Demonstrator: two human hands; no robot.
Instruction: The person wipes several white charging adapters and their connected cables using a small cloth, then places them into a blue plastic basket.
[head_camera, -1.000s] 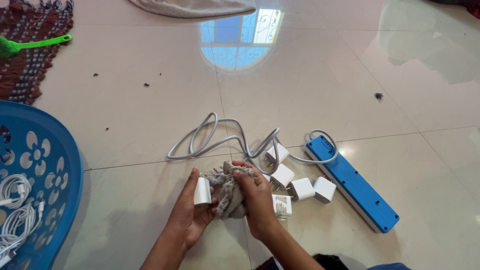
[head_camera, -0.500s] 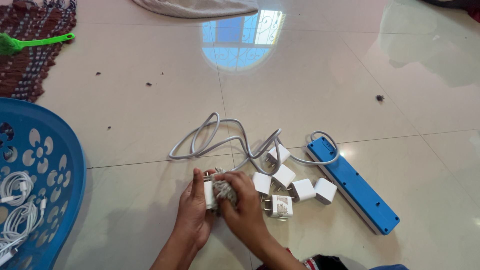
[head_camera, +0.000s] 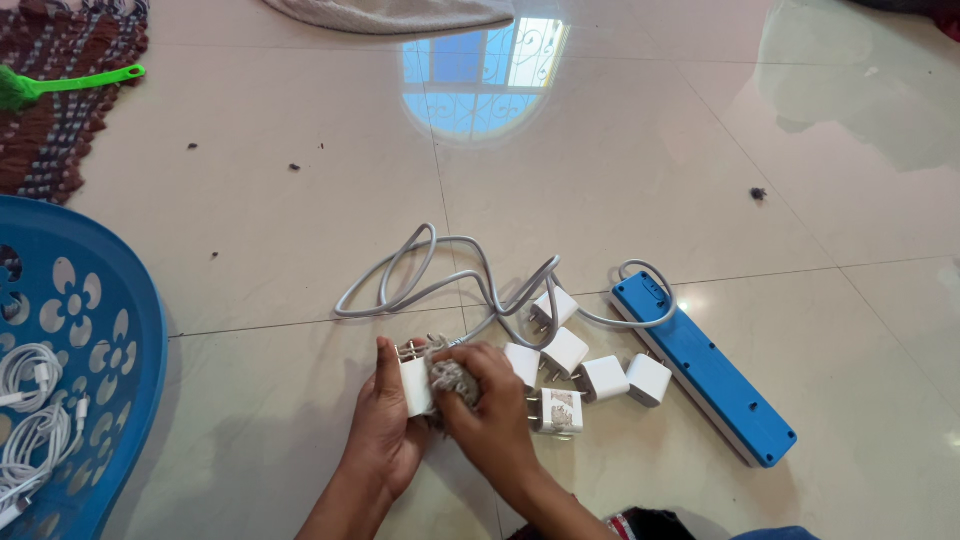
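- White charger plug (head_camera: 414, 385) upright in left hand (head_camera: 385, 425); long axis runs away from the person, metal pins at the far end, pointing toward the grey cable (head_camera: 440, 275).
- L hand closed around plug, thumb along its left side, wrist toward floor's near edge.
- Right hand (head_camera: 490, 415) clenched on grey rag (head_camera: 450, 378), pressed to plug's right face.
- Five more white plugs (head_camera: 565, 352) just right, beside blue power strip (head_camera: 705, 370), on tiled floor (head_camera: 600, 170).

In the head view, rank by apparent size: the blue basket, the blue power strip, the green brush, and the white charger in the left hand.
1. blue basket, though cropped and nearest the camera
2. blue power strip
3. green brush, partly cut off and farther away, so unsure
4. white charger
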